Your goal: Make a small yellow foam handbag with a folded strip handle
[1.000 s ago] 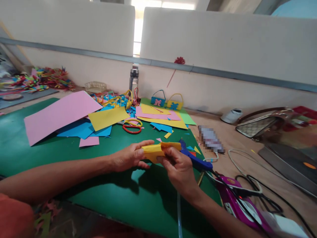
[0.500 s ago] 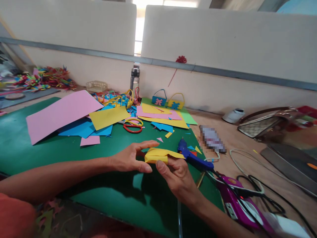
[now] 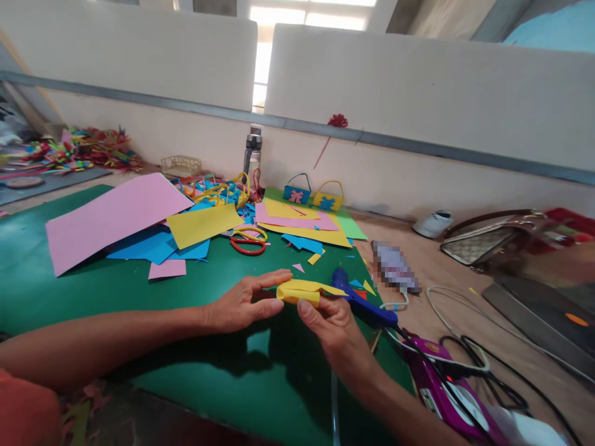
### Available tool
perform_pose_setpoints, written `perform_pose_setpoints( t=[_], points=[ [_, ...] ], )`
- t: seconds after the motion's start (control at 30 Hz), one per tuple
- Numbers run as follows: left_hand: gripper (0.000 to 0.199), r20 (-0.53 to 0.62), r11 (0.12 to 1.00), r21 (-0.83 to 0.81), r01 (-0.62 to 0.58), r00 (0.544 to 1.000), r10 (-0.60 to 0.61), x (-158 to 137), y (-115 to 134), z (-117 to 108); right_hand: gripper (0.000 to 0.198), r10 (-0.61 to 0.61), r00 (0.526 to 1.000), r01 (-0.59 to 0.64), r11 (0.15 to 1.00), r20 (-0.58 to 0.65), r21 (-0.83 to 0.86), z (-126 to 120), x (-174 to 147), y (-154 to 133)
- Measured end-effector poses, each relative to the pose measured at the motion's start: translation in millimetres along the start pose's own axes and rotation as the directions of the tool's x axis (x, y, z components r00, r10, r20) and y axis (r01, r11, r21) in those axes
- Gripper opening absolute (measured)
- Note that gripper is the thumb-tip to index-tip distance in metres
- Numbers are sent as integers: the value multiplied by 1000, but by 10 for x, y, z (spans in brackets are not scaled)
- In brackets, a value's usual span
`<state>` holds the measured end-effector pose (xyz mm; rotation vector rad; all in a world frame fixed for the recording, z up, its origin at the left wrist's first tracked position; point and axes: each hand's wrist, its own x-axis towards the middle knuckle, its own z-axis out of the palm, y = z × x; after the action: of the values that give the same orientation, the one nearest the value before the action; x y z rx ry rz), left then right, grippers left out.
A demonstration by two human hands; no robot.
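A folded yellow craft sheet [image 3: 300, 292], box-like at its left end with a flap reaching right, is held above the green table [image 3: 223, 365]. My right hand [image 3: 337, 328] grips it from the right, thumb on the front and fingers behind or under it. My left hand [image 3: 246, 302] is at its left end, fingers stretched out and thumb apart from them; the fingertips are close to or touching the edge. Just behind my right hand lies a blue hot glue gun [image 3: 367, 305].
Scissors [image 3: 248, 241] with red and yellow handles lie among pink [image 3: 121, 220], yellow [image 3: 204, 224] and blue sheets. Behind stand small blue [image 3: 297, 194] and yellow [image 3: 328, 198] handbags. Cables, a purple power strip [image 3: 441, 384] and a phone [image 3: 395, 266] are at right.
My left thumb and fingers have drawn closer together at the left end of the yellow sheet. My right hand keeps its hold. The view has tilted up slightly.
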<state>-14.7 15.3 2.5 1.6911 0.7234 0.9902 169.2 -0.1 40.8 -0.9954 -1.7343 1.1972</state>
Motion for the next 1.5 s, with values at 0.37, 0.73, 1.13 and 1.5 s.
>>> perform_pose_setpoints(
  t=[0.37,0.73,1.13,1.5],
  points=[
    [54,64,962,231,-148,989,136,-66,77,59,30,107,989,-130,957,100,260,44,33,100],
    [54,83,975,170,-144,988,131,-32,-31,157,27,129,981,-174,916,144,362,119,-4,196],
    [50,36,958,187,-217,976,214,20,-134,196,28,146,980,-185,923,136,338,153,-43,116],
    [60,-12,958,197,-208,977,214,54,-205,202,38,146,969,-195,948,197,253,202,-51,49]
  ],
)
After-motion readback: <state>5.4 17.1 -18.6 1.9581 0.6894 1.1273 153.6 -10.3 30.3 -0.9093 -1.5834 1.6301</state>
